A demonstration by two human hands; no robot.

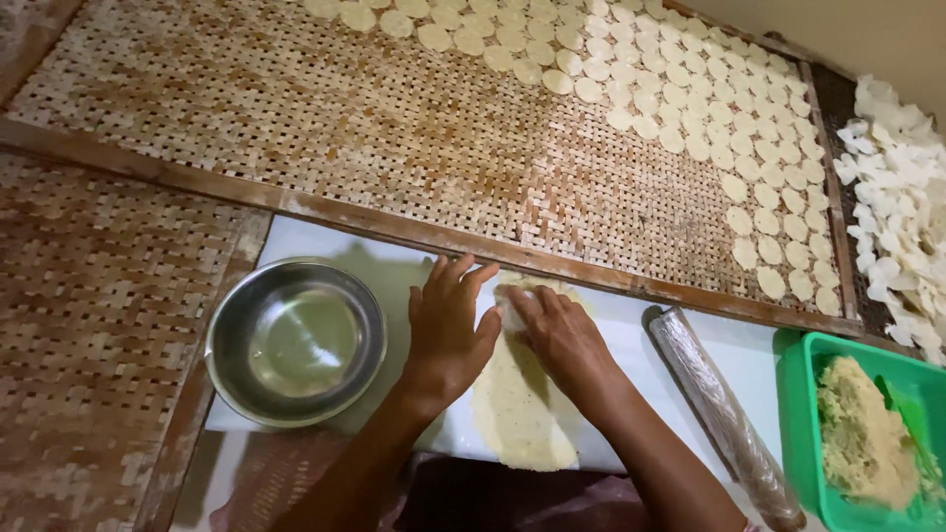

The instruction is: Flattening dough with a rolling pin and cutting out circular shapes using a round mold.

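A long sheet of pale rolled dough (517,409) lies on a white board (631,335) in front of me. My left hand (448,325) rests flat on the board at the sheet's left edge, fingers spread. My right hand (562,330) presses down on the sheet's upper part, fingertips at its far end near a small white piece. Neither hand holds anything that I can see.
An empty steel bowl (296,340) sits left of my hands. A plastic-wrapped rolling pin (719,414) lies to the right, beside a green tub (803,433) of crumbly dough. Beyond the board, a woven bamboo tray (345,128) carries several rows of dough discs (690,108). White crackers (902,207) pile at far right.
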